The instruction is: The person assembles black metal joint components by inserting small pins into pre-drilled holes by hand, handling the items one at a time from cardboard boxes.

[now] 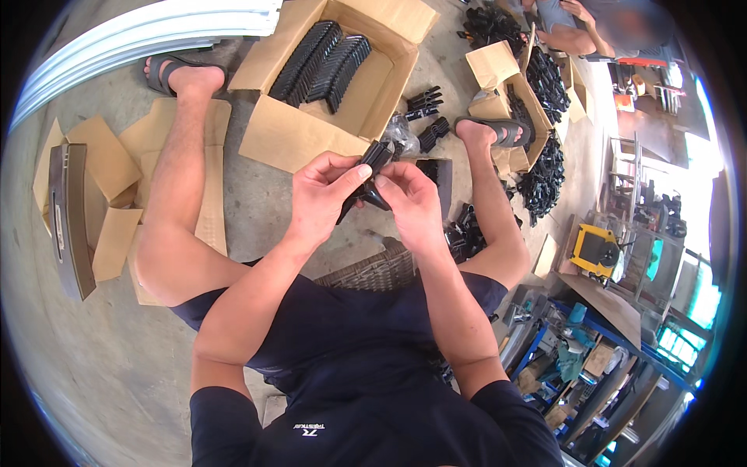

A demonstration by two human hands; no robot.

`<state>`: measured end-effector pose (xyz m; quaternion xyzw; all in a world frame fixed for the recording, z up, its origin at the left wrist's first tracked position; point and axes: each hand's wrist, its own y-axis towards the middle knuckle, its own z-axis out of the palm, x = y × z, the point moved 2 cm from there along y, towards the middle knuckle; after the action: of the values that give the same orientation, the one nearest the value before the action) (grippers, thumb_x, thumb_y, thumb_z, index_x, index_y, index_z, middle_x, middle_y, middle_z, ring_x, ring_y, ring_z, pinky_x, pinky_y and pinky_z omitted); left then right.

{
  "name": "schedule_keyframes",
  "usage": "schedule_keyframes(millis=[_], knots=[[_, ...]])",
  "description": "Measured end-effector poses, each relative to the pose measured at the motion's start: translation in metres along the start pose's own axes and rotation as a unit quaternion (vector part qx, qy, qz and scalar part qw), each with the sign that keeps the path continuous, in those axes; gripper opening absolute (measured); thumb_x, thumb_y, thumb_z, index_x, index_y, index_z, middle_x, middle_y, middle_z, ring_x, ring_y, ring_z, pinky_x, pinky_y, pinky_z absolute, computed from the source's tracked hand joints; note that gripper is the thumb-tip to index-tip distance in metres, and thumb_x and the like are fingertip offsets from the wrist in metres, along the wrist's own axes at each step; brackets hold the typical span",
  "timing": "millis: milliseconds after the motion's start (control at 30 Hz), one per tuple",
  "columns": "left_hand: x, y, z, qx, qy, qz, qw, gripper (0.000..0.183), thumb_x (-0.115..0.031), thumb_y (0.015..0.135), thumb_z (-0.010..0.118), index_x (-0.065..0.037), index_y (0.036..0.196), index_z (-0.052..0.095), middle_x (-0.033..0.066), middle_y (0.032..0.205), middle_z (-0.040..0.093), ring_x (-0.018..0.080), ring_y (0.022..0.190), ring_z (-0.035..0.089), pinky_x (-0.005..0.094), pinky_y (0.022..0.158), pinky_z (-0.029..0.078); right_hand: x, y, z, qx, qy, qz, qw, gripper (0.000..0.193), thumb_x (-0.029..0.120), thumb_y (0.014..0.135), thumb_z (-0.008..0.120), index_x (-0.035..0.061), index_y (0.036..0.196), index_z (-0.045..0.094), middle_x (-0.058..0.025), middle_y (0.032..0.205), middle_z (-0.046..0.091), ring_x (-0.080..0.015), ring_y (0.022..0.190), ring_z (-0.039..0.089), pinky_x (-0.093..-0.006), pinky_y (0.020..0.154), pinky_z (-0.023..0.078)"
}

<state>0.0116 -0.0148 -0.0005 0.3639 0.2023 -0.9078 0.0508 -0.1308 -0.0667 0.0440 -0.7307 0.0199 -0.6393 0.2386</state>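
Brown cardboard sheets (pixel 109 167) lie flattened on the concrete floor (pixel 93 366) at the far left, beside a dark curved panel (pixel 68 218) standing on edge. A seated person's bare left leg (pixel 175 194) stretches forward over the cardboard, foot in a grey sandal (pixel 167 70). Ahead, an open cardboard box (pixel 342 78) holds rows of black plastic parts (pixel 319 62) stacked on edge. At centre, both forearms rise from the lower edge and bend inward at the elbows, meeting above a woven seat. The left hand (pixel 319 194) is closed around a small black plastic piece (pixel 373 167), thumb pressed against its upper end; the right hand (pixel 412 198) grips the same piece from the other side, fingers curled, knuckles up. The piece sits between the two hands, above the floor in front of the knees. To the right, the other leg (pixel 494 202) reaches toward a smaller box (pixel 506 86) and loose piles of black parts (pixel 545 175). Another person (pixel 576 27) sits at the upper right. A yellow machine (pixel 595 249) stands near cluttered shelving (pixel 591 358).
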Motion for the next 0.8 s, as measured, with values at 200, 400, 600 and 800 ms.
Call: schedule_keyframes(millis=[200,400,600,800], knots=[[0.0,-0.001,-0.002,0.001,0.008,0.0,1.0,0.016,-0.008,0.092,0.076,0.001,0.104,0.069,0.0109,0.094,0.075,0.0114,0.071,0.069,0.026,0.054,0.058,0.003,0.001,-0.005,0.006,-0.053,0.006,0.999,0.02,0.017,0.098,0.066,-0.0025,0.098,0.067,0.0002,0.08,0.066,-0.0045,0.074,0.057,-0.0229,0.065,0.046],[-0.003,-0.001,0.001,0.001,-0.015,0.001,1.0,0.015,-0.006,0.092,0.075,0.002,0.103,0.069,0.0113,0.094,0.076,0.0109,0.072,0.07,0.0244,0.054,0.056,0.002,0.002,-0.006,0.027,-0.09,0.009,0.996,0.021,0.018,0.099,0.066,-0.0031,0.098,0.066,0.0002,0.08,0.066,-0.0046,0.072,0.055,-0.0233,0.063,0.044],[0.0,0.0,0.0,-0.002,-0.005,0.0,1.0,0.017,-0.009,0.092,0.077,0.0,0.104,0.069,0.0102,0.094,0.075,0.0117,0.072,0.069,0.0263,0.055,0.058,0.004,-0.003,0.0,0.02,-0.057,-0.01,0.998,0.022,0.018,0.1,0.065,-0.0035,0.097,0.066,0.0013,0.079,0.064,-0.004,0.072,0.054,-0.0227,0.063,0.044],[-0.002,-0.003,0.001,-0.006,0.004,0.001,1.0,0.017,-0.01,0.093,0.076,0.0,0.104,0.069,0.009,0.092,0.074,0.0114,0.072,0.069,0.0258,0.055,0.057,0.002,-0.002,-0.003,0.031,-0.064,-0.002,0.997,0.019,0.015,0.1,0.065,-0.004,0.103,0.064,0.0006,0.084,0.065,-0.0036,0.077,0.055,-0.0228,0.066,0.045]])
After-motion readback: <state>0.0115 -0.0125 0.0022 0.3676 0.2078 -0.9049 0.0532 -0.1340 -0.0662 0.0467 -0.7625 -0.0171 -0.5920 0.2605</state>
